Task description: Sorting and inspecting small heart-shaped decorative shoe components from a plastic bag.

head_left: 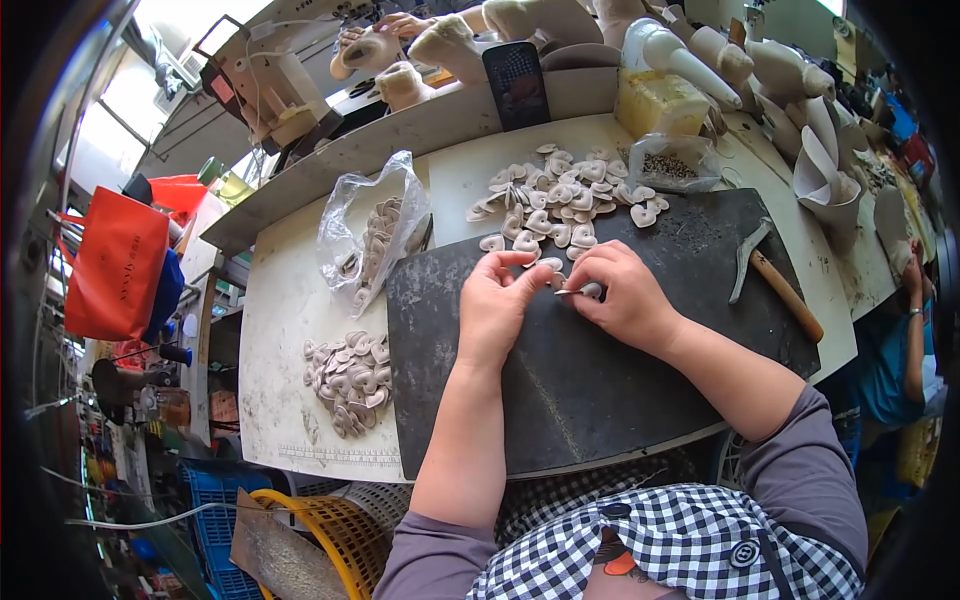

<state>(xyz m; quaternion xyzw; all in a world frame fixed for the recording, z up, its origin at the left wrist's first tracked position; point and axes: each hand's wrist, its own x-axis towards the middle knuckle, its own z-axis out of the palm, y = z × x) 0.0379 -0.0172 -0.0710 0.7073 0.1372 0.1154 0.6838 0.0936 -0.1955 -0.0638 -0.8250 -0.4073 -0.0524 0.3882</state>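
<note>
Now | heart pc (pixel 556 265): small, beige, flat | both hands' fingers (pixel 590 288) pinched on it | dark mat (pixel 600 380)

Mat (pixel 600 390): lying on the workbench (pixel 285 300), in front of the person.
Hands: left hand (pixel 492 305) and right hand (pixel 625 298) resting side by side on the mat's far part, fingertips meeting over a small piece (pixel 580 291).
Loose pile (pixel 560 200): lying behind the hands, spilling onto the mat's far edge.
Plastic bag (pixel 375 235): sitting left of that pile, holding more pieces.
Second pile (pixel 350 380): lying left of the mat, nearer the person.
Hammer (pixel 770 275): lying on the mat's right part.
Small bag (pixel 672 162): sitting behind the mat, right of the loose pile.
</note>
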